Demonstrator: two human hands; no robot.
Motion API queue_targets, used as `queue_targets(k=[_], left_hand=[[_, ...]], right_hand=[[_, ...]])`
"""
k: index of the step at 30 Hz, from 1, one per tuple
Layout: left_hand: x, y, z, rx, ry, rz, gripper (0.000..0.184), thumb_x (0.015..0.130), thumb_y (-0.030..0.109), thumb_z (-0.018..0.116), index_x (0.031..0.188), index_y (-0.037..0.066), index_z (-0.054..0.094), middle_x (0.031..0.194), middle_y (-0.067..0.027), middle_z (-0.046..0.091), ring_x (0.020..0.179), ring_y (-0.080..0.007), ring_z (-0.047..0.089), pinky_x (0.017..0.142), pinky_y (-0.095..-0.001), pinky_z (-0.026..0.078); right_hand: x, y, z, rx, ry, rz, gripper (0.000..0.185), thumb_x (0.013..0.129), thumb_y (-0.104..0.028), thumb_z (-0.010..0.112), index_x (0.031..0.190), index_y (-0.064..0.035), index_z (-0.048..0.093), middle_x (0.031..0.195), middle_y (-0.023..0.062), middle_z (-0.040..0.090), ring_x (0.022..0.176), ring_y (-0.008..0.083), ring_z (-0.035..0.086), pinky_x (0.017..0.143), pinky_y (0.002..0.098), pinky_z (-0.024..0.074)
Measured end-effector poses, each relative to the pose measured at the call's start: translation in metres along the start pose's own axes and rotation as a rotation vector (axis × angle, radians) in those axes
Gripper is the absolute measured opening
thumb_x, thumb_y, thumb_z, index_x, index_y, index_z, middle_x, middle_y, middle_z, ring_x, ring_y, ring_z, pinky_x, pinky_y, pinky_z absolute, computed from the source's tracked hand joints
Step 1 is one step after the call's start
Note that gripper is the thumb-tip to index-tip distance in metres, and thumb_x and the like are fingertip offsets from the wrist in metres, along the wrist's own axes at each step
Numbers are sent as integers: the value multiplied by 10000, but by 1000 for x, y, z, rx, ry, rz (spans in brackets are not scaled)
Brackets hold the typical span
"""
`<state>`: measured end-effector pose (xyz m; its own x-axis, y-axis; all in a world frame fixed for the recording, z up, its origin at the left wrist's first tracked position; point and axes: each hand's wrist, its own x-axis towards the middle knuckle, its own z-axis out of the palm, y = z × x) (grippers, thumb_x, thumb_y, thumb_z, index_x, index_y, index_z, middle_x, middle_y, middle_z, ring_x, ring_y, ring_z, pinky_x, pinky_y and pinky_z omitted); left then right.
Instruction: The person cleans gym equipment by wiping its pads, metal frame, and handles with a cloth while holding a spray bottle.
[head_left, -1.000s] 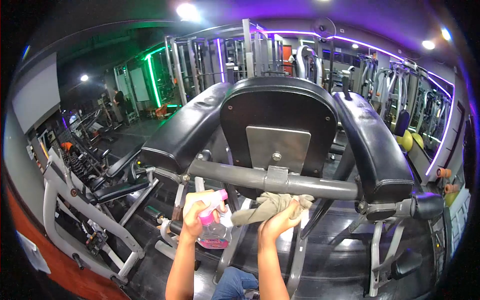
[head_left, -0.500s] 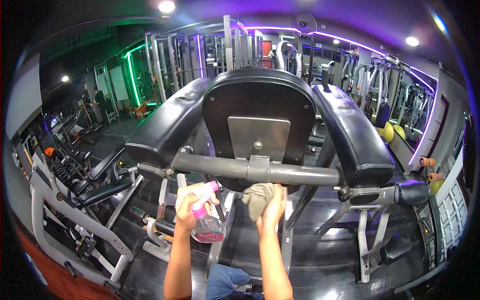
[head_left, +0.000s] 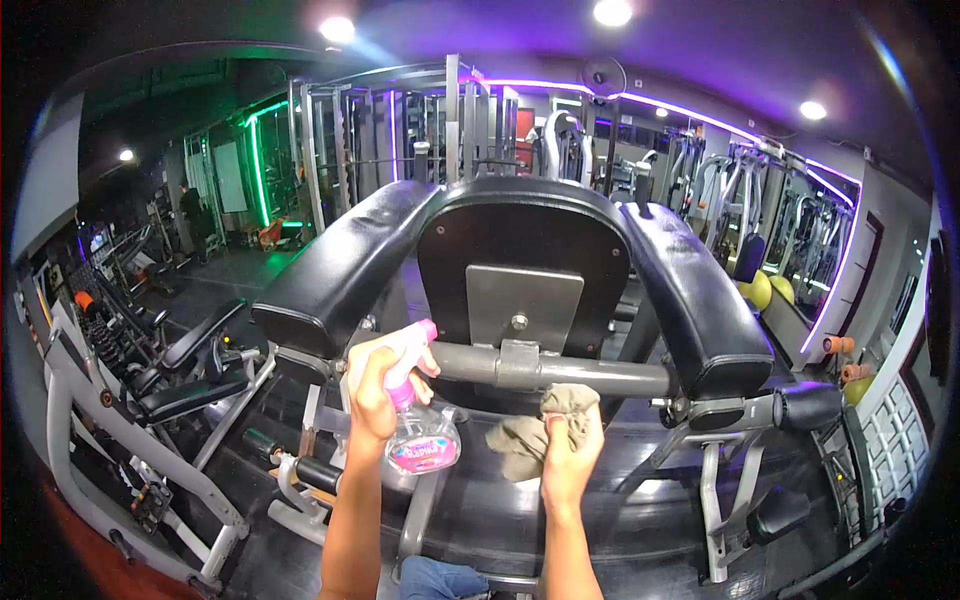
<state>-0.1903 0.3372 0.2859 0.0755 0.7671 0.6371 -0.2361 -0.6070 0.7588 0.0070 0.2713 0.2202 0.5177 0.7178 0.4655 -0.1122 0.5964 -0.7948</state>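
My left hand is wrapped round the neck of a clear spray bottle with a pink and white trigger head, held in front of the left part of a grey metal bar. In my right hand is a bunched olive-grey cloth, just below the bar's right half. Above the bar stands a black backrest with a metal plate bolted to it. Black arm pads flank it, the left pad and the right pad.
Grey machine frames stand at the left and lower right. A padded bench is on the left. Farther back are racks, yellow balls and a person in dark clothes.
My left hand has raised the bottle so its head overlaps the bar's left part. My right hand, with the cloth, has moved slightly down and away from the bar. The view has shifted.
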Motion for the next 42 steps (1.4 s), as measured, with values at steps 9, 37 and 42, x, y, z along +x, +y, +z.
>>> queue_targets(k=[9, 37, 42], left_hand=[[57, 21, 21, -2, 12, 190, 431, 926, 243, 448, 985, -100, 701, 688, -134, 657, 460, -162, 589, 429, -258, 481], [41, -74, -17, -245, -236, -85, 557, 855, 388, 452, 815, -118, 682, 714, -192, 679, 502, -205, 624, 489, -285, 504], [38, -69, -22, -224, -258, -135, 522, 846, 359, 484, 854, -119, 693, 719, -185, 682, 502, -197, 625, 487, -280, 502]], right_hand=[[28, -24, -6, 155, -212, 0, 477, 875, -232, 412, 1259, 31, 512, 1155, 99, 588, 1102, 192, 556, 1012, 330, 399], [119, -62, 131, -879, -419, -1255, 549, 657, -7, 684, 1199, -87, 640, 1177, 59, 630, 978, 269, 587, 872, 367, 524], [117, -44, 121, -888, -650, -1243, 595, 611, 21, 657, 1193, -105, 653, 1213, 44, 637, 983, 264, 595, 886, 370, 520]])
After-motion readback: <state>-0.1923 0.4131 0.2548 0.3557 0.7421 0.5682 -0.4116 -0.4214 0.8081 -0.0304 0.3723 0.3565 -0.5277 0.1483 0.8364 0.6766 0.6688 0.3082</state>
